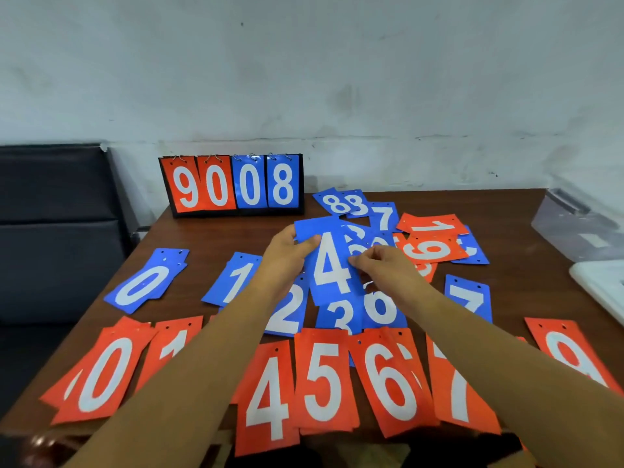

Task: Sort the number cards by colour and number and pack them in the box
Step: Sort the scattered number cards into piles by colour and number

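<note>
Far left, off the table: dark padded seat (50, 231).

Back left of the wooden table (189, 231): flip scoreboard (233, 185) standing upright, reading 9 0 in red and 0 8 in blue.

Two sorted rows run left to right in rising order. The blue row is farther away and the red row is nearer, so colour and number read at a glance.
- Blue row: blue 0 pile (145, 282), blue 1 (233, 282), blue 2 (290, 312), blue 3 (337, 317), blue 6 (381, 309), blue 7 (469, 298).
- Red row: red 0 pile (101, 373), red 1 (172, 346), red 4 (266, 396), red 5 (324, 380), red 6 (391, 383), red 7 (456, 390), red 9 (570, 356). The forearms hide whatever lies between red 1 and red 4.

Centre: left hand (287, 251) grips the left edge of the blue 4 card (329, 261), thumb on the face and fingers behind. The card is held above the blue row, over the 2 and 3. Right hand (385, 268) pinches the card's right edge with curled fingers. Other blue cards are fanned behind it, so the hand may be peeling the 4 off them.

Judgement: there is no blue 4 spot yet, and the card belongs between the 3 and the 6.

Back right: unsorted heap (429, 244) of mixed blue and red cards, overlapping.

Right edge: clear plastic box (574, 228), no cards visible in it. A white lid or tray (601, 288) lies just beside it. Packing not yet begun.
</note>
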Available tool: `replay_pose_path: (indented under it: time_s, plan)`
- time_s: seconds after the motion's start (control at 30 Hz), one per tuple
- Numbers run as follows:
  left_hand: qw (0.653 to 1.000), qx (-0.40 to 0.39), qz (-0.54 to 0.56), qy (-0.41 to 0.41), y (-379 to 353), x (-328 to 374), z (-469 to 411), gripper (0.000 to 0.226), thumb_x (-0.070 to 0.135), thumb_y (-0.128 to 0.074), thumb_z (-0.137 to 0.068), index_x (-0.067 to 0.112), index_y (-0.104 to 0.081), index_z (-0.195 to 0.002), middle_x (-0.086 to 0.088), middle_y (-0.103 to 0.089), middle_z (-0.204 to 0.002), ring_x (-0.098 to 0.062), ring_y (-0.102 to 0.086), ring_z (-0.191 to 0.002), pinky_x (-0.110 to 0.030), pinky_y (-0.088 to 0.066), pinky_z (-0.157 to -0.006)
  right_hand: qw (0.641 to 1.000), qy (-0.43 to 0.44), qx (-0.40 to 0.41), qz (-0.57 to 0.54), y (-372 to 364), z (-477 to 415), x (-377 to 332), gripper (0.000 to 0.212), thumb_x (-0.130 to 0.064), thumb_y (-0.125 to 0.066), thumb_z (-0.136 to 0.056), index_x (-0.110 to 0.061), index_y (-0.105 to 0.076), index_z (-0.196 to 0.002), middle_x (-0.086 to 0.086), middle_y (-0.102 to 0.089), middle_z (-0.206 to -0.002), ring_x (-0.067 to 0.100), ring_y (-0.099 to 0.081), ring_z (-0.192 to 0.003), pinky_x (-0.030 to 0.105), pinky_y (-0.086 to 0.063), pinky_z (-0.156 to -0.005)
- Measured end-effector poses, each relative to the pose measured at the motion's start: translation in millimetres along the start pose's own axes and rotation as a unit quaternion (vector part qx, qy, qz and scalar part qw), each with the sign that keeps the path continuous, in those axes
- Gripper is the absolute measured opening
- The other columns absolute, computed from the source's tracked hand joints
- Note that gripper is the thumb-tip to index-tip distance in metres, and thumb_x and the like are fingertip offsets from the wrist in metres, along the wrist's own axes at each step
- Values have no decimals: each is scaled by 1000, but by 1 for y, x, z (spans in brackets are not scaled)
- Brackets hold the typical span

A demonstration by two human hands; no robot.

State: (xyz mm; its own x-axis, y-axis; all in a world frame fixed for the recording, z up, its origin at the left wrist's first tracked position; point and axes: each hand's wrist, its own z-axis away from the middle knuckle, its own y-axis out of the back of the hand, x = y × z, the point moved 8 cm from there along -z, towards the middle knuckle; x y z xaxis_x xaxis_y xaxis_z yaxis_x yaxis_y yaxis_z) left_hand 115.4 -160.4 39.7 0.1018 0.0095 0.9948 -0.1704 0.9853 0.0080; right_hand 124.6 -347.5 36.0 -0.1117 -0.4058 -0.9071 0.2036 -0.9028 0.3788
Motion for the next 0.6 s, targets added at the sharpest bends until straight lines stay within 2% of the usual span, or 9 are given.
replay_pose_path:
  time_s: [0.07, 0.17, 0.23, 0.3, 0.37, 0.43, 0.5, 0.6]
  plan:
    - [999, 31, 5, 19, 9, -6, 3, 20, 22, -63, -96, 13, -66, -114, -6, -76, -101, -24, -75, -89, -49, -60, -84, 991, 60, 14, 122, 2, 6, 3, 26, -35, -57, -95, -9, -63, -99, 8, -68, -92, 18, -64, -81, 31, -55, -68]
    - [996, 67, 22, 50, 17, -15, 6, 19, 22, -62, -97, 13, -65, -113, -4, -77, -95, -20, -75, -80, -37, -61, -67, 924, 162, -21, 345, -3, 20, 22, 28, -37, -54, -96, -19, -63, -116, -1, -63, -118, 13, -59, -105, 26, -49, -88]
    - [994, 79, 27, 66, 17, -17, 9, 17, 22, -61, -97, 13, -62, -111, -4, -76, -91, -17, -75, -74, -32, -58, -58, 890, 157, -69, 422, -2, 26, 45, 41, -42, -54, -94, -21, -57, -129, -4, -54, -136, 11, -50, -122, 24, -43, -99]
    - [993, 79, 30, 81, 13, -22, 9, 18, 20, -60, -97, 10, -60, -112, -8, -76, -92, -20, -74, -72, -33, -59, -56, 880, 135, -92, 446, 8, 30, 61, 49, -43, -55, -94, -23, -50, -138, -8, -44, -147, 10, -40, -134, 24, -37, -106]
    - [993, 72, 22, 90, 5, -23, 12, 22, 20, -59, -96, 7, -57, -114, -13, -75, -95, -25, -74, -75, -40, -62, -63, 881, 123, -87, 449, 24, 30, 68, 50, -42, -57, -94, -25, -48, -140, -9, -39, -150, 9, -36, -137, 25, -35, -107]
    - [994, 60, 13, 95, -5, -25, 11, 23, 21, -58, -95, 4, -53, -111, -16, -73, -94, -28, -74, -75, -47, -61, -71, 884, 110, -81, 448, 40, 26, 73, 47, -41, -60, -92, -26, -51, -136, -9, -40, -150, 10, -38, -136, 26, -37, -107]
    - [993, 51, 10, 110, -15, -28, 12, 16, 22, -58, -96, 9, -50, -103, -11, -71, -86, -24, -73, -68, -42, -61, -67, 886, 92, -88, 447, 50, 24, 79, 45, -38, -63, -90, -26, -54, -133, -9, -41, -149, 10, -39, -134, 27, -38, -107]
    - [992, 35, 1, 119, -31, -33, 11, 14, 24, -58, -97, 13, -50, -101, -12, -71, -94, -24, -73, -74, -45, -62, -74, 911, 87, -55, 400, 60, 20, 77, 37, -34, -65, -90, -26, -58, -125, -10, -49, -141, 9, -45, -127, 24, -41, -100]
